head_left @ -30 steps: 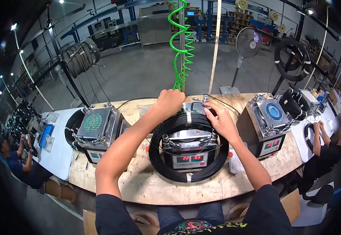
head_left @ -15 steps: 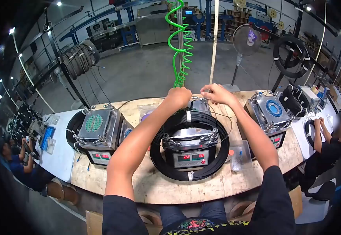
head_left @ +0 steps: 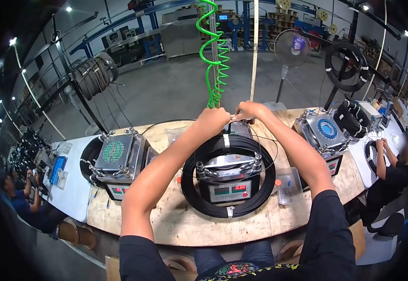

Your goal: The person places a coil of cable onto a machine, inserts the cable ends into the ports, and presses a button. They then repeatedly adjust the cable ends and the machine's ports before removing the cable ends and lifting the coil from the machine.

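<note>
My left hand [head_left: 217,116] is closed in a fist beyond the black cable coil [head_left: 255,202], above the far side of the middle machine. Close beside it, fingertips almost meeting the left hand's, my right hand [head_left: 251,111] is bent into a pinch. Whatever lies between the fingers is too small to make out. The coil, bound with white tape, rings the middle machine [head_left: 230,191], which has a metal clamp top and a red digital display. A thin strand of cable loops up from the coil on the right.
Similar machines stand at left [head_left: 117,157] and right [head_left: 323,131]. A clear plastic tray [head_left: 289,187] with small parts lies right of the coil. A green spiral hose [head_left: 208,58] hangs behind my hands. Other people sit at both sides, one at the right [head_left: 393,171].
My right hand has moved left and its spread fingers have closed beside the left hand. My left hand has shifted slightly down and right. The camera view has moved a little.
</note>
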The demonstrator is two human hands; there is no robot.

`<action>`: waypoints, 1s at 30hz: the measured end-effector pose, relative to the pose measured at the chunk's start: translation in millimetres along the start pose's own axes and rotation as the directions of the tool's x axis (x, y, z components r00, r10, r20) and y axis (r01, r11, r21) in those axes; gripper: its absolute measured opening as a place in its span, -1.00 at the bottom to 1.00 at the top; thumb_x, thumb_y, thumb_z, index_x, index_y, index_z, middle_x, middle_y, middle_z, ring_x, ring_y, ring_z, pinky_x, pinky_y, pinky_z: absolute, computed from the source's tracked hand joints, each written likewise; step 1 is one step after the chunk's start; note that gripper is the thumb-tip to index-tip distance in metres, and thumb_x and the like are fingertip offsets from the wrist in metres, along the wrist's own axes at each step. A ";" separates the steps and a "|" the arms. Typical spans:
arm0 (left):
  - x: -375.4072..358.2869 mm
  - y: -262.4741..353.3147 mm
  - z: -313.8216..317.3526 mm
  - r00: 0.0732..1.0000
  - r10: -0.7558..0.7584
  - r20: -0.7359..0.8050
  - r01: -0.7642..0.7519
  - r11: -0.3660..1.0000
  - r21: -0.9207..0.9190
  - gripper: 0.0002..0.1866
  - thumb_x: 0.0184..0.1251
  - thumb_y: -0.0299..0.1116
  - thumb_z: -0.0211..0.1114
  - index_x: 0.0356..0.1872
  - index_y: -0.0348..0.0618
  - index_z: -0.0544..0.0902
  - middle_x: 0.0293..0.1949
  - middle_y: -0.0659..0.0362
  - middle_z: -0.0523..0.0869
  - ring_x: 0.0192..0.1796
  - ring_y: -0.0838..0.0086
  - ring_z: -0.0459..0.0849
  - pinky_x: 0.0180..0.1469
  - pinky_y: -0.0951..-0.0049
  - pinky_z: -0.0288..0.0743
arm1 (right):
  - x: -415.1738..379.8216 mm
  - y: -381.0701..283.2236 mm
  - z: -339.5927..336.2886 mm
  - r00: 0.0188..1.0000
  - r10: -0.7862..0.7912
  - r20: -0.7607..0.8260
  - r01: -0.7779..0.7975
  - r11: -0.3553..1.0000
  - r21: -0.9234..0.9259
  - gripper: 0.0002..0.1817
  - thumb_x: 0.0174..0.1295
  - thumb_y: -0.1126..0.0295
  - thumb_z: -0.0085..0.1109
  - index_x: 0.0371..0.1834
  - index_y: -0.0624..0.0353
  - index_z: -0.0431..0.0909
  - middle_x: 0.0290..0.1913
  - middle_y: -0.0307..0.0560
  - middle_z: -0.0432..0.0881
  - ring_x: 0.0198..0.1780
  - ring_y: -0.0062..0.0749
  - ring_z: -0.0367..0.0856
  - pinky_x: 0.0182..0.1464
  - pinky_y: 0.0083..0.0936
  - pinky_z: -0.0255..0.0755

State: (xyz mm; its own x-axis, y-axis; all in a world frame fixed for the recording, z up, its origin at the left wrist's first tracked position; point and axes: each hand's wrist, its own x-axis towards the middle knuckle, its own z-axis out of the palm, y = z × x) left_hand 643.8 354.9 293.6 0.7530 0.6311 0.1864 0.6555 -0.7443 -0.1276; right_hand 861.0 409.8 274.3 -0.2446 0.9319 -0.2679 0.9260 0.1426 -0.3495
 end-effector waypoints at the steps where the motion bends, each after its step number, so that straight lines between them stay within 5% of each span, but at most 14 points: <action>1: 1.0 -3.2 4.2 1.000 -0.003 0.000 0.003 0.999 -0.038 -0.89 0.13 -0.51 0.44 -0.31 -0.27 0.80 -0.29 -0.07 0.84 -0.14 -0.02 0.86 -0.10 0.02 0.76 | 0.5 -0.5 0.1 1.000 0.000 -0.003 0.000 1.000 -0.006 -0.45 0.40 -0.04 0.40 0.20 0.20 0.74 -0.15 0.07 0.83 -0.42 -0.21 0.82 -0.30 -0.21 0.72; 8: -1.2 10.0 7.6 0.998 -0.005 -0.063 0.002 0.999 -0.045 -0.88 0.13 -0.65 0.36 -0.31 -0.30 0.78 -0.28 -0.13 0.83 -0.15 -0.01 0.86 -0.12 0.07 0.78 | -4.9 -13.2 -1.6 0.999 -0.026 0.038 0.032 0.984 -0.173 -0.46 0.45 -0.07 0.29 0.12 0.22 0.77 -0.20 0.06 0.83 -0.42 -0.21 0.82 -0.28 -0.23 0.71; 13: -3.7 -8.4 -4.1 0.991 -0.045 0.123 0.071 0.973 -0.221 -0.81 0.04 -0.47 0.54 -0.29 -0.28 0.80 -0.25 -0.10 0.85 -0.09 -0.03 0.86 -0.05 0.03 0.74 | -1.0 -14.3 0.8 1.000 -0.004 0.018 0.008 0.983 -0.183 -0.49 0.47 -0.05 0.27 0.06 0.24 0.77 -0.24 0.06 0.83 -0.42 -0.21 0.82 -0.27 -0.23 0.70; 18: -6.5 -6.9 -1.4 0.996 -0.051 0.074 0.063 0.985 -0.158 -0.85 0.06 -0.54 0.49 -0.30 -0.29 0.80 -0.25 -0.12 0.84 -0.10 -0.05 0.85 -0.06 0.03 0.74 | 0.7 -12.9 1.0 1.000 0.013 0.016 -0.011 0.986 -0.169 -0.52 0.49 -0.01 0.27 0.08 0.23 0.77 -0.23 0.08 0.83 -0.43 -0.20 0.81 -0.27 -0.23 0.70; 25: -7.7 0.0 12.6 0.995 -0.074 -0.070 0.066 0.991 -0.117 -0.91 0.10 -0.61 0.41 -0.34 -0.33 0.77 -0.25 -0.16 0.83 -0.09 -0.06 0.84 -0.04 0.00 0.74 | -3.3 -10.6 9.4 0.999 -0.036 -0.038 0.029 0.985 -0.169 -0.52 0.43 -0.03 0.31 0.13 0.14 0.78 -0.11 0.10 0.82 -0.40 -0.19 0.82 -0.26 -0.22 0.70; 30: -6.6 -10.5 9.0 0.996 -0.069 0.053 0.079 0.974 -0.213 -0.84 0.11 -0.51 0.50 -0.28 -0.34 0.79 -0.26 -0.14 0.83 -0.16 -0.03 0.86 -0.13 0.12 0.75 | -3.8 -24.3 -2.3 1.000 0.007 0.030 -0.001 0.980 -0.199 -0.47 0.38 -0.11 0.32 0.15 0.09 0.79 0.03 0.13 0.80 -0.25 -0.09 0.86 -0.12 -0.17 0.74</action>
State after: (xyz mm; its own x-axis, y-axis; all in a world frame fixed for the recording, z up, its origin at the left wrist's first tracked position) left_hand 632.4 360.5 284.9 0.7077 0.6918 0.1432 0.6855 -0.7215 0.0977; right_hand 840.1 403.6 285.9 -0.2468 0.9223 -0.2973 0.9649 0.2055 -0.1632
